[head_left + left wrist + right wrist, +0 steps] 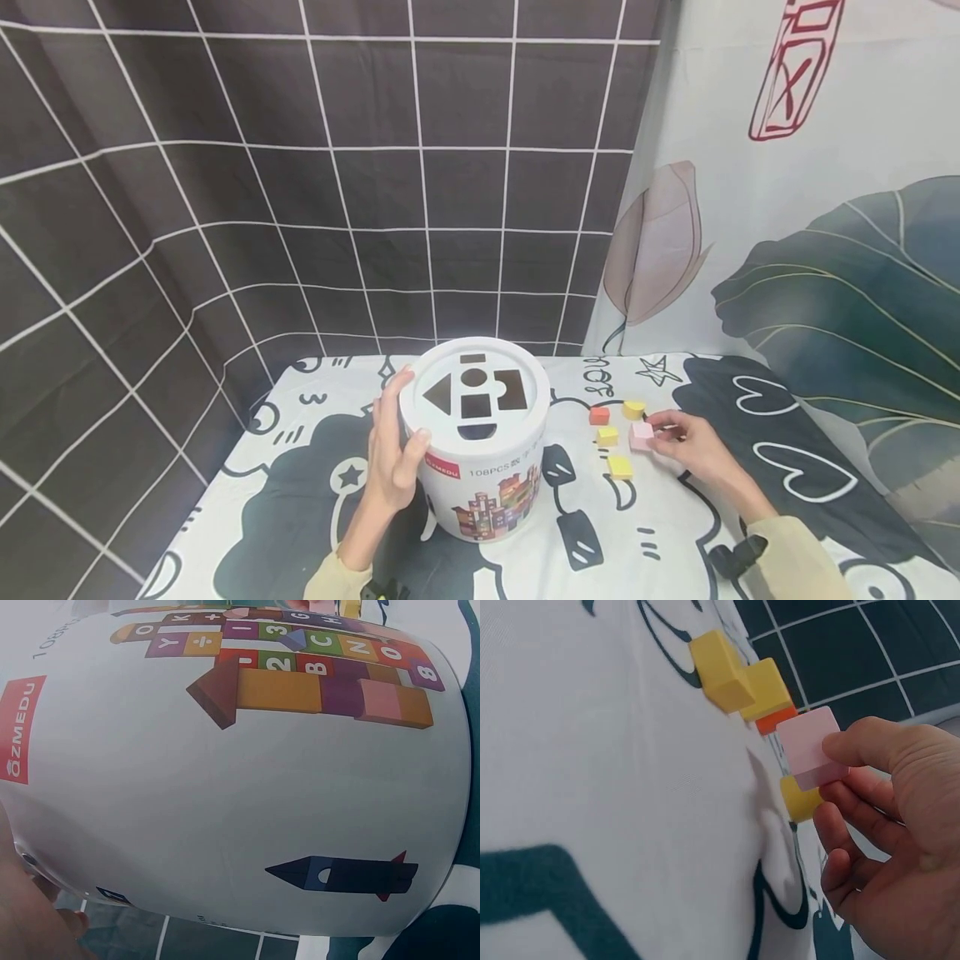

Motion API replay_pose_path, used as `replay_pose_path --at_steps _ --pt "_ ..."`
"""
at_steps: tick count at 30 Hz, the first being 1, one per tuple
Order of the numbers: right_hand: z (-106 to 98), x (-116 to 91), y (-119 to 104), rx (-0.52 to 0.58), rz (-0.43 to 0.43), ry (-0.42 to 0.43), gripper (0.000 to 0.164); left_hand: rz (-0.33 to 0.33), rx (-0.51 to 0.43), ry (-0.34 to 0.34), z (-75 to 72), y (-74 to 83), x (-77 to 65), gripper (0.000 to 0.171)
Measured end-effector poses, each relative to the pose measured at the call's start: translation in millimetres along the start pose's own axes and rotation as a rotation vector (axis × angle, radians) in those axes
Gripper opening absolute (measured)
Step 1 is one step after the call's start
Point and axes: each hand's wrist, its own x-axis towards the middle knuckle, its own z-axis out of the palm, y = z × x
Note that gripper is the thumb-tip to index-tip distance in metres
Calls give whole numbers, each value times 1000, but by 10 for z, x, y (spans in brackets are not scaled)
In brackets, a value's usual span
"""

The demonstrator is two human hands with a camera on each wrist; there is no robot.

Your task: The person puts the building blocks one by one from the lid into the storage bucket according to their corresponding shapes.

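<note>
Toward the far table edge (570,367), a bucket (480,479) is touched by the outspread left hand (393,457), a pink block (641,437) pinched by the right hand (694,445).

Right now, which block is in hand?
The pink block, the only pink one: the right hand pinches it. No hand grips the three yellow blocks or the red block.

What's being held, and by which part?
Right grip pinches the pink cube by the end nearest the palm; left grip rests against the tub.
</note>
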Motion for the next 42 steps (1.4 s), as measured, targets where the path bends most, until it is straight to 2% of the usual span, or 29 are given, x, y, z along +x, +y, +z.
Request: replay_pose_path --at_steps 10,25,31,42 --pt "-37 3 -87 -14 -45 15 37 -3 0 -2 -3 7 0 71" --pt "-137 -27 -322 -37 -102 47 34 34 -5 10 -1 -5 17 70" --pt "-173 -57 -433 -12 -125 48 35 26 -2 13 4 -15 -3 71" --pt "-216 -37 -620 -35 -190 78 32 29 -1 12 4 -15 7 70"
